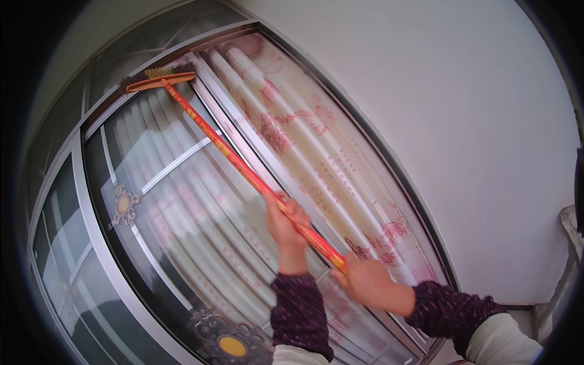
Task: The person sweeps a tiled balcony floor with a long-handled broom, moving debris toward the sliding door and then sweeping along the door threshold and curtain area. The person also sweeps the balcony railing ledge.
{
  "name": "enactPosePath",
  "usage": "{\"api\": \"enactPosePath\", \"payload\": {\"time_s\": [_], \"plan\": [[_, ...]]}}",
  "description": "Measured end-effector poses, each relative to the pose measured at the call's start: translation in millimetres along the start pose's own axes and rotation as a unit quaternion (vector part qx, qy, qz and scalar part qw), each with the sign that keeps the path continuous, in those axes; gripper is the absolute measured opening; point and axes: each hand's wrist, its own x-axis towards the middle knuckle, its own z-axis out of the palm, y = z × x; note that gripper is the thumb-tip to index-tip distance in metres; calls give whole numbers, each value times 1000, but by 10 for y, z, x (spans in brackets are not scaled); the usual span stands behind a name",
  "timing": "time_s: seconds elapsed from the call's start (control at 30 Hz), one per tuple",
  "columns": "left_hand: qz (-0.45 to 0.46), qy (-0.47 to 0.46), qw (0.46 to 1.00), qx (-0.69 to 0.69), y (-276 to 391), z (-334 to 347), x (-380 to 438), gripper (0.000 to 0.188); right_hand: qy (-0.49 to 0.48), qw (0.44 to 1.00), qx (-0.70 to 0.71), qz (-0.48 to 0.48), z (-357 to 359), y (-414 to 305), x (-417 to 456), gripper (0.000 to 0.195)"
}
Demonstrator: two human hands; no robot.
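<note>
A broom with a red and yellow patterned handle (223, 148) slants from upper left to lower right across the picture. My left hand (287, 221) is wrapped around the middle of the handle. Lower down, my right hand (369, 283) grips the handle near its end. The orange broom head (159, 82) is raised at the top of a sliding glass door (173, 191), its bristles (159, 72) turned up towards the upper door frame. Whether the bristles touch the frame I cannot tell. Dark purple speckled cuffs cover both my wrists.
Behind the glass hang pink-patterned curtains (292, 132). Silvery metal frames (98, 246) divide the door panels, and ornate metal ornaments (124, 205) decorate the glass. A pale wall (479, 137) rises on the right. Upper glass panes (132, 54) lie above the door.
</note>
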Motion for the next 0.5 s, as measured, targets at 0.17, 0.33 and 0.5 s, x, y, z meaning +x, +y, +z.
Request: {"api": "enactPosePath", "payload": {"time_s": [0.17, 0.33, 0.5], "plan": [[55, -145, 986, -64, 814, -36, 822, 35, 72, 994, -16, -85, -29, -547, 920, 28], [153, -123, 980, -32, 837, 139, 547, 36, 54, 993, 9, -108, -204, -427, 865, 25], [141, -97, 985, -23, 830, 158, 644, 35, -31, 969, 198, -146, -358, -153, 817, 24]]}}
